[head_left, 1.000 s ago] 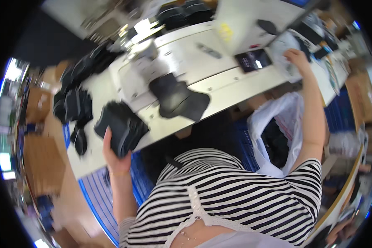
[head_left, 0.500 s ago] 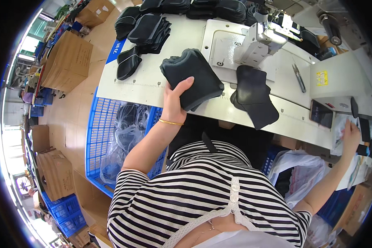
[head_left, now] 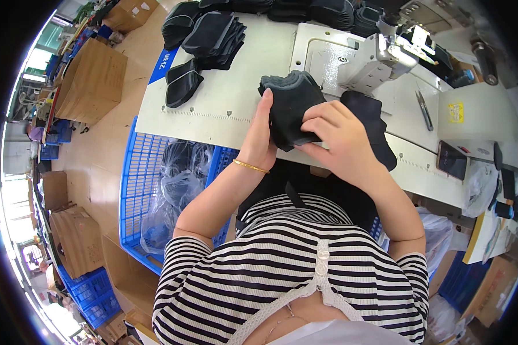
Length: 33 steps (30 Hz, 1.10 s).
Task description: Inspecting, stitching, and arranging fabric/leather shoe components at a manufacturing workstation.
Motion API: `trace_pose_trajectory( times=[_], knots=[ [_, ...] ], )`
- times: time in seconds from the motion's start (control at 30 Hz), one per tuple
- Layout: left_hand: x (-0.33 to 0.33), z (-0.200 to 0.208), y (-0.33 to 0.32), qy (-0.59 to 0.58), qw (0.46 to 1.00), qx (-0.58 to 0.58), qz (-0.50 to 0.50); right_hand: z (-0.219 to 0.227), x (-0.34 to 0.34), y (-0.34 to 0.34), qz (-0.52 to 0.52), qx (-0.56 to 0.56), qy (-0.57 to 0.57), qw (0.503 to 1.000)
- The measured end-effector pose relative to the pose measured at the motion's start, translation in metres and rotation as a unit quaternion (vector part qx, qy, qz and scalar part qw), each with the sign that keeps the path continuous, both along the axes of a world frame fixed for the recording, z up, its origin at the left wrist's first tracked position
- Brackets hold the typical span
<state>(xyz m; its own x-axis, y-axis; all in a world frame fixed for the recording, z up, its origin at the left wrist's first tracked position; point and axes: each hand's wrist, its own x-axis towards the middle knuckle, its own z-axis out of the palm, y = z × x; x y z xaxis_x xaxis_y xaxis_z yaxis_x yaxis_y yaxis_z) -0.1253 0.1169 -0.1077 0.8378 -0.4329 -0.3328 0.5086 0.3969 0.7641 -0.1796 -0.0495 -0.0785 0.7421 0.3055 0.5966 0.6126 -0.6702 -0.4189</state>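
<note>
My left hand (head_left: 263,129) grips a stack of black fabric pieces (head_left: 293,106) with grey edges, thumb on top, raised above the front of the white sewing table. My right hand (head_left: 336,135) is closed at the stack's right side, fingers curled and touching its edge. Anything thin between those fingertips is too small to make out. Partly behind my right hand, loose flat black pieces (head_left: 365,109) lie on the table. A black bundle with a band round it (head_left: 183,83) and a taller pile of black pieces (head_left: 216,37) sit at the left.
A sewing machine head (head_left: 380,60) stands at the back right, with tweezers (head_left: 425,109) and a phone (head_left: 452,160) beside it. More black bundles (head_left: 331,12) line the far edge. A blue basket (head_left: 135,190) with plastic-wrapped goods stands below the table's left end. A clear plastic bag (head_left: 480,187) hangs at the right.
My right hand has come from the plastic bag at the far right to the stack. My left hand has moved the stack slightly right and turned it more upright.
</note>
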Motion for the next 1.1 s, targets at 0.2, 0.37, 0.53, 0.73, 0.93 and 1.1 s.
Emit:
trace_pose_trajectory(
  times=[0.2, 0.37, 0.53, 0.73, 0.93, 1.1],
  knots=[
    [0.003, -0.009, 0.007, 0.064, 0.998, -0.015, 0.020, 0.003, 0.004, -0.012, 0.009, 0.186, 0.220, 0.958],
    [0.003, -0.008, 0.008, 0.061, 0.998, 0.007, 0.026, 0.039, 0.022, -0.017, -0.077, 0.467, 0.300, 0.828],
    [0.002, -0.005, 0.008, 0.057, 0.998, -0.031, -0.003, 0.049, 0.030, -0.008, 0.057, 0.660, 0.249, 0.706],
    [0.004, -0.010, 0.010, 0.036, 0.999, -0.019, -0.016, 0.022, 0.009, -0.007, 0.017, 0.581, 0.197, 0.790],
    [0.003, -0.009, 0.011, 0.053, 0.998, -0.016, -0.001, 0.050, 0.019, -0.008, -0.041, -0.047, -0.114, 0.992],
    [0.000, -0.001, 0.005, 0.008, 0.999, -0.002, 0.041, 0.012, 0.010, 0.009, 0.030, -0.100, -0.048, 0.993]
  ],
)
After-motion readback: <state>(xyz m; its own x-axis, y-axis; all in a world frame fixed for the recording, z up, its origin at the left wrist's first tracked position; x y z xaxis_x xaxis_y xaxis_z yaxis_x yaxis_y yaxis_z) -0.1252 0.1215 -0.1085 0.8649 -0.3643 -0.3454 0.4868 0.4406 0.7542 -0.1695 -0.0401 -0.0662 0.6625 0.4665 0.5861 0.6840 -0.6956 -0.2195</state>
